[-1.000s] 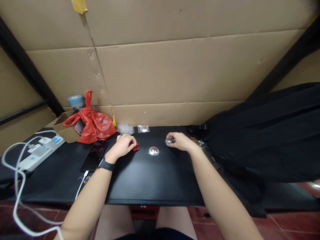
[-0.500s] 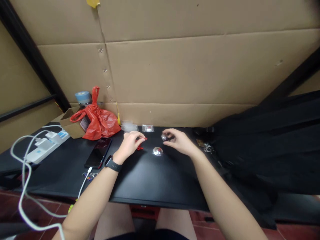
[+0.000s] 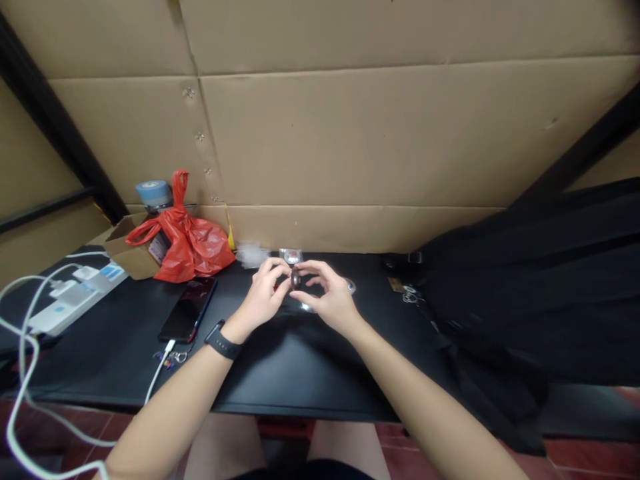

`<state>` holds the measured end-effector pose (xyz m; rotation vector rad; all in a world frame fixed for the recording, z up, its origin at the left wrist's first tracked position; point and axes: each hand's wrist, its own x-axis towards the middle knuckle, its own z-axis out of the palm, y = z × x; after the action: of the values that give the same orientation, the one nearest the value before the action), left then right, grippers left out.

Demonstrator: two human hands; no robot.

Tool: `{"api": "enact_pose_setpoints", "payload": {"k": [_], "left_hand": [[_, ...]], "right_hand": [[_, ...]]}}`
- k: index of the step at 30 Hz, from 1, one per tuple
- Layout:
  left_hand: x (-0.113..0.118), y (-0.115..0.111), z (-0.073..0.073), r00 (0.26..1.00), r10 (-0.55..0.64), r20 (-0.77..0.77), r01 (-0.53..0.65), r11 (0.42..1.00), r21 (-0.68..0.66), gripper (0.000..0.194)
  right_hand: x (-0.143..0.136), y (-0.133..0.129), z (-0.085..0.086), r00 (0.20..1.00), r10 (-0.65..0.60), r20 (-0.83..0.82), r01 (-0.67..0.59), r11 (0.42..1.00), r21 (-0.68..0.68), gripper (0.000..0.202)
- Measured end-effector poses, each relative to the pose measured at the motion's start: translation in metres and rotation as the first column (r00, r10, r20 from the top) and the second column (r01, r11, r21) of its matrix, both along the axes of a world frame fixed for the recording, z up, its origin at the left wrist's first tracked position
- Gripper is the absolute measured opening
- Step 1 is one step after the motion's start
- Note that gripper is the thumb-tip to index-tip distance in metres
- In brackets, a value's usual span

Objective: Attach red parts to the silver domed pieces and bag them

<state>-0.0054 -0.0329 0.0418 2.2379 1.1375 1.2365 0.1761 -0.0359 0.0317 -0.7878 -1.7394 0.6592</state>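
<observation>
Both hands meet over the dark table (image 3: 295,373). Between their fingertips a small round disc (image 3: 295,278), dark and shiny, is held on edge. My right hand (image 3: 330,293) grips it from the right with thumb and fingers. My left hand (image 3: 265,290) is closed at its left side, fingertips against it. A bit of red cord (image 3: 277,285) shows in the gap between the left fingers; whether they also pinch it is unclear. Partly hidden under the right hand lies a shiny round piece (image 3: 307,307). A clear round piece (image 3: 351,287) shows behind that hand.
At the back lie a small packet (image 3: 291,256) and clear plastic bags (image 3: 253,255). On the left are a red plastic bag (image 3: 200,247), a cardboard box (image 3: 133,257), a phone (image 3: 189,310) and a power strip (image 3: 80,297). Black cloth (image 3: 500,287) covers the right side.
My right hand has moved left with a small round piece and met my left hand. The shiny piece on the table is now partly covered. The view has shifted slightly.
</observation>
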Motion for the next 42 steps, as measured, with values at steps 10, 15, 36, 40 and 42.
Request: {"api": "enact_pose_setpoints", "payload": {"k": [10, 15, 36, 40, 42], "left_hand": [[0.008, -0.004, -0.004, 0.996, 0.019, 0.088, -0.019, 1.0, -0.003, 0.011], [0.01, -0.009, -0.002, 0.989, 0.145, -0.037, -0.141, 0.984, 0.105, 0.009], [0.005, -0.008, -0.002, 0.958, 0.13, -0.255, -0.108, 0.989, 0.098, 0.012], [0.007, -0.005, -0.008, 0.967, 0.104, -0.234, -0.085, 0.993, 0.087, 0.01], [0.008, -0.004, -0.009, 0.972, 0.091, -0.217, -0.076, 0.994, 0.079, 0.013]], "right_hand": [[-0.003, 0.0, -0.003, 0.992, 0.04, -0.123, -0.05, 0.996, -0.076, 0.052], [-0.005, 0.0, -0.005, 0.988, 0.045, -0.149, -0.063, 0.991, -0.118, 0.053], [0.017, 0.007, 0.007, 0.961, 0.014, 0.276, -0.01, 1.0, -0.017, 0.02], [0.023, 0.01, 0.01, 0.943, 0.042, 0.33, -0.034, 0.999, -0.029, 0.02], [0.023, 0.011, 0.01, 0.936, 0.048, 0.349, -0.035, 0.998, -0.042, 0.019]]}}
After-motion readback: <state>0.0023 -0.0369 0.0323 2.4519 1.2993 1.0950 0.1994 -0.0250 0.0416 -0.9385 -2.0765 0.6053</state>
